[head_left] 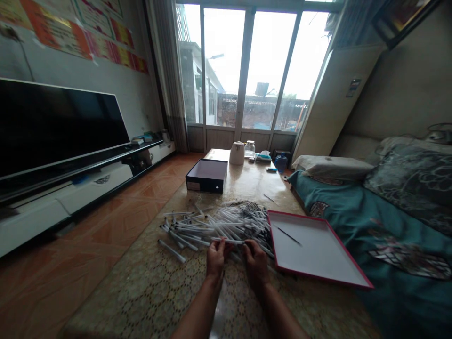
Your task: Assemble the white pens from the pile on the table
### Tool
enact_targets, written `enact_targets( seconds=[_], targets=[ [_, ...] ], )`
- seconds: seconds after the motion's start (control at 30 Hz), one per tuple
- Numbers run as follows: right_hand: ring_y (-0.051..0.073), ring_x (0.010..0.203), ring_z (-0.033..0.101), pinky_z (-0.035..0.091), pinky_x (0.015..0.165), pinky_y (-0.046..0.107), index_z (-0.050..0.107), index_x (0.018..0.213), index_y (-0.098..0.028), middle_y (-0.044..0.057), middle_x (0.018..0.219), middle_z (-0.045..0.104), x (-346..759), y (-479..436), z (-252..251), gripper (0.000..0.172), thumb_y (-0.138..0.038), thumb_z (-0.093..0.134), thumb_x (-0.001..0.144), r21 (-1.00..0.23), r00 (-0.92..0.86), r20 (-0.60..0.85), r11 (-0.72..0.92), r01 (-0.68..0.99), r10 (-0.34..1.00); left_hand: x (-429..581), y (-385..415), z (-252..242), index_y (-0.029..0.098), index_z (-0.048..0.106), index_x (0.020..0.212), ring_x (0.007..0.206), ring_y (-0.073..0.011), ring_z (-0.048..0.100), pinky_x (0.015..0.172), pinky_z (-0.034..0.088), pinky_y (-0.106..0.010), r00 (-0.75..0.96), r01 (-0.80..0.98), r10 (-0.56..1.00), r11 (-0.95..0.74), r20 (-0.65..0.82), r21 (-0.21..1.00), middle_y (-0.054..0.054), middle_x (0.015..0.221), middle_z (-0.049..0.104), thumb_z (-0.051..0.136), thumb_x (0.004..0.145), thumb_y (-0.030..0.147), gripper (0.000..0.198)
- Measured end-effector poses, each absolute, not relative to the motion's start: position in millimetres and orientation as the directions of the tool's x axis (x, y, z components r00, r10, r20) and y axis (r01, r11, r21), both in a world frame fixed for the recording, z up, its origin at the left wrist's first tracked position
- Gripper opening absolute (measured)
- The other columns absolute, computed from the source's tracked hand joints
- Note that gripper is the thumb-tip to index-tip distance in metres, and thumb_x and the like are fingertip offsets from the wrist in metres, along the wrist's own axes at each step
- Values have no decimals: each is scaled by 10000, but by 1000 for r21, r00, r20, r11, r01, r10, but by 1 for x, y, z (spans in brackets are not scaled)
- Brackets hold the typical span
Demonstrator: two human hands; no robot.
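A slim white pen (pixel 231 241) lies level between my two hands, above the near edge of a heap of pens. My left hand (pixel 215 259) pinches its left part between thumb and fingers. At the pen's right end, the fingers of my right hand (pixel 255 260) are closed on it. The heap of white pens (pixel 201 226) has dark tips showing on the left. Thin dark sticks like refills (pixel 259 216) are mixed in on the right. One loose pen (pixel 172 251) rests apart, left of my left hand.
Right of the heap lies a shallow red-rimmed box lid (pixel 318 245) with one dark thin stick (pixel 289 236) in it. Behind the heap stands an open dark box (pixel 205 185). A white kettle (pixel 237 153) and a glass jar (pixel 250 149) stand farther back on the table.
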State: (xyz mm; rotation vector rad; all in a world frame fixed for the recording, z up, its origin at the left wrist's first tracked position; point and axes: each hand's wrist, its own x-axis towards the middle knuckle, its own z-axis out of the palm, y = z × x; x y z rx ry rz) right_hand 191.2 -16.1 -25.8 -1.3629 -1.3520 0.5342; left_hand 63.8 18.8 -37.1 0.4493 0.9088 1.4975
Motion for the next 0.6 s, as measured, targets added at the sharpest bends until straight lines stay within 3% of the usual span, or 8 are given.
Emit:
enact_targets(
  seconds=[0.13, 0.33, 0.6],
  targets=[
    [175, 635, 625, 487, 608, 279, 623, 998, -162, 83, 873, 677, 191, -13, -32, 335, -396, 446, 837, -914, 300, 352, 256, 316, 886, 65, 22, -36, 127, 599, 780, 597, -140, 645, 620, 540, -269, -153, -677, 959, 74, -239, 732, -19, 651, 654, 747, 605, 263, 267],
    [194, 761, 609, 463, 673, 280, 609, 979, -157, 94, 909, 657, 190, -25, -23, 353, -431, 430, 848, -890, 312, 391, 269, 369, 866, 52, 4, -24, 129, 616, 792, 627, -149, 651, 653, 539, -280, -124, -670, 976, 49, -177, 741, -20, 672, 665, 752, 591, 316, 306],
    [132, 549, 466, 322, 521, 213, 522, 660, -198, -18, 575, 500, 186, -46, -27, 376, -420, 332, 896, -853, 197, 323, 194, 484, 926, 40, -17, -26, 138, 608, 782, 648, -160, 657, 643, 535, -282, -90, -658, 973, 103, -214, 746, -38, 710, 683, 765, 575, 318, 316]
  ],
)
